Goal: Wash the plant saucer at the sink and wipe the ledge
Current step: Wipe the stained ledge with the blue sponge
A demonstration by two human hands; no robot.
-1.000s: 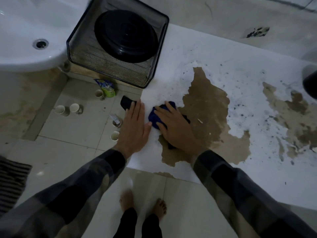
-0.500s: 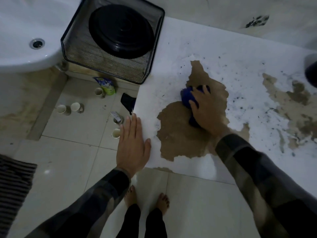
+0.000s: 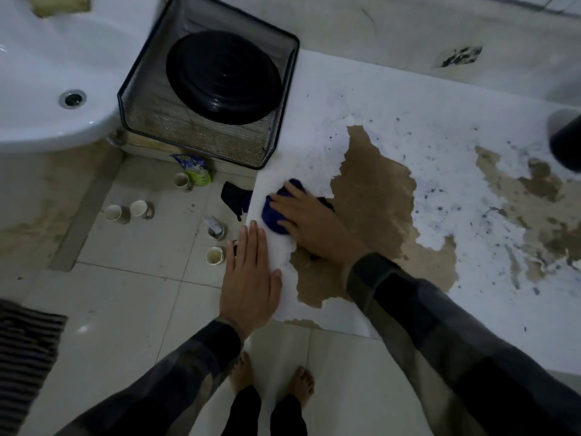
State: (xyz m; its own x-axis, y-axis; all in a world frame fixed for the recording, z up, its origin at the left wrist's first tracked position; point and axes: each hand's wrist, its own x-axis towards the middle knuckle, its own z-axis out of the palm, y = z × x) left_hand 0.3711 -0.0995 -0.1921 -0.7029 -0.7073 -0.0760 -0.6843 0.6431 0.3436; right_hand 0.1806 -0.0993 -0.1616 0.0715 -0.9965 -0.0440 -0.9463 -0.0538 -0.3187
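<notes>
A round black plant saucer lies upside down in a black wire mesh basket at the ledge's left end. The white ledge has brown patches where its surface has peeled, and dark specks. My right hand presses a blue cloth flat against the ledge near its left edge, fingers spread over it. My left hand is held flat with straight fingers at the ledge's left edge, just below the cloth. The white sink with its drain is at the upper left.
On the tiled floor under the ledge stand several small cups, a green packet and a dark rag. A striped mat lies at the lower left. A dark pot stands at the ledge's right end. My bare feet are below.
My right hand has slid the blue cloth back from the brown patch to the ledge's left edge. My left hand has stayed at the edge.
</notes>
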